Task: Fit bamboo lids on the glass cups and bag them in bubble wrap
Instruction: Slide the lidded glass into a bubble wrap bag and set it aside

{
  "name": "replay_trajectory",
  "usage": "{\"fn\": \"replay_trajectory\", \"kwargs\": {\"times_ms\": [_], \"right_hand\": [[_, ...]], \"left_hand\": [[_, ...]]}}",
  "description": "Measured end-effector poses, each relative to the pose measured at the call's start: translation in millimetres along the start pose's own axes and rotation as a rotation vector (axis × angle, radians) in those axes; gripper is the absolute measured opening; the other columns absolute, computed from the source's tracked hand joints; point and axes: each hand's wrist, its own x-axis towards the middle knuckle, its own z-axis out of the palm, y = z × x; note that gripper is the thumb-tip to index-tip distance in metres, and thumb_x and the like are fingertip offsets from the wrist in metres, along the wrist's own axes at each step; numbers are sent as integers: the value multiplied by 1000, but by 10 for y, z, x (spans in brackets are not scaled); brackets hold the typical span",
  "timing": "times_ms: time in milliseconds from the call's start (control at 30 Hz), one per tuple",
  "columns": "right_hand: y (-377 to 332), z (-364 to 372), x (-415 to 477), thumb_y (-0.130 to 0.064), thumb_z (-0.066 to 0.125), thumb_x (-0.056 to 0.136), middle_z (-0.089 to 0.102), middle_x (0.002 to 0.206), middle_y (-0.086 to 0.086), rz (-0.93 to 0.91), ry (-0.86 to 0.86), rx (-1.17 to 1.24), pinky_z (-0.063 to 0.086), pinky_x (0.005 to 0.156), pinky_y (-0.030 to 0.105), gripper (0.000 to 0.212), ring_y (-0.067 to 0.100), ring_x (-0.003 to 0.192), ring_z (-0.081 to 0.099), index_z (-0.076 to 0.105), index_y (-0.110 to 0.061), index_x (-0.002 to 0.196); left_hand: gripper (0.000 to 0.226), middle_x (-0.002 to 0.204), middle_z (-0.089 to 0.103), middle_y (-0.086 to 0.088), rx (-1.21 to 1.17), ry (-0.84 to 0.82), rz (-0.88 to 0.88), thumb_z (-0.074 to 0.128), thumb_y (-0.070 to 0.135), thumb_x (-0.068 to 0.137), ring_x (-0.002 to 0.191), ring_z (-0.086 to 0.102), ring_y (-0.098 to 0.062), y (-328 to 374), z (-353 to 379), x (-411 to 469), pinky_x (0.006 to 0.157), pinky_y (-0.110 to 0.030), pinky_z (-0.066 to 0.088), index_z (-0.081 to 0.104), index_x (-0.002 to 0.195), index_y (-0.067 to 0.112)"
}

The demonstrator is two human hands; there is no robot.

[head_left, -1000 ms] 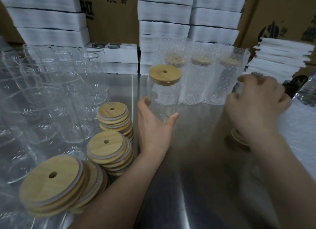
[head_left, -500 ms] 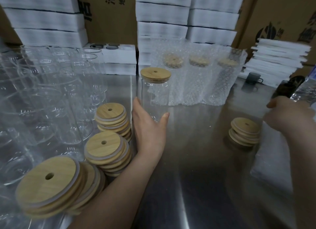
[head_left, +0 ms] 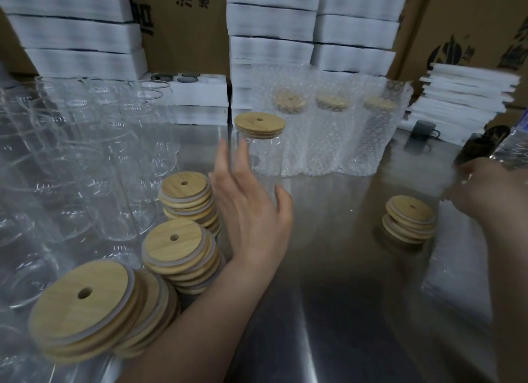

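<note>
Nearest, just outside the wrist, lie stacks of bamboo lids (head_left: 174, 245). The left hand (head_left: 251, 217) spans the lidded glass cup (head_left: 260, 165) low on its wall, thumb one side, fingers nearly straight on the other: a loose hold. The glass looks thin, light, slippery and breakable, so a mid-wall grip seems safer. Out past the thumb the right hand (head_left: 485, 188) is blurred at the bubble wrap (head_left: 457, 268), its grip unreadable. Beyond the fingertips stand bagged cups (head_left: 331, 136).
</note>
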Motion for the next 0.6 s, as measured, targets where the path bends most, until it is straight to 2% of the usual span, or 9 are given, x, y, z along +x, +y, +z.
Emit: {"fn": "replay_trajectory", "kwargs": {"times_ms": [33,100,233,333,433,533,600], "right_hand": [[12,6,-3,-8,73,83,44,136,28,-9,14,-8,39,106,54,45,51,123,43,57,-9,125],[30,7,-21,-9,70,85,43,139,27,-20,49,-5,39,107,53,48,49,123,44,55,-13,130],[29,-29,-92,-13,69,87,48,136,24,-45,88,58,44,102,54,45,49,117,50,57,-17,130],[26,-70,-195,-5,67,82,59,121,20,-177,227,137,48,93,53,44,44,108,56,59,-12,124],[-9,-122,-323,0,63,76,62,109,21,-313,371,275,48,90,57,42,45,102,58,59,-9,116],[-143,-148,-425,-1,64,74,63,102,14,-384,486,364,50,87,53,48,38,98,60,60,-16,120],[-290,-137,-535,-3,63,75,58,98,5,-435,481,488,52,85,52,49,29,97,60,61,-24,119]], "left_hand": [[81,150,25,-26,4,8,63,68,5,76,139,26,-35,25,-7,-8,112,-60,28,24,144,8],[78,148,29,-24,4,22,194,67,4,72,136,30,-34,72,-12,-31,103,-62,33,26,138,15],[74,146,24,-7,-5,-3,330,62,7,69,130,37,-25,138,-31,-90,96,-48,37,29,134,19],[59,140,45,-13,-49,-58,420,53,8,72,121,48,-28,169,-42,-115,90,-41,39,39,129,16],[44,117,63,-14,-156,-158,488,48,4,75,104,61,-32,177,-7,-139,85,-43,47,61,117,6],[33,93,67,-8,-305,-346,414,45,6,79,86,63,-28,163,49,-215,76,-40,51,68,102,3],[29,91,68,-4,-436,-521,207,47,11,83,83,63,-16,178,58,-252,74,-26,50,68,102,7]]}}
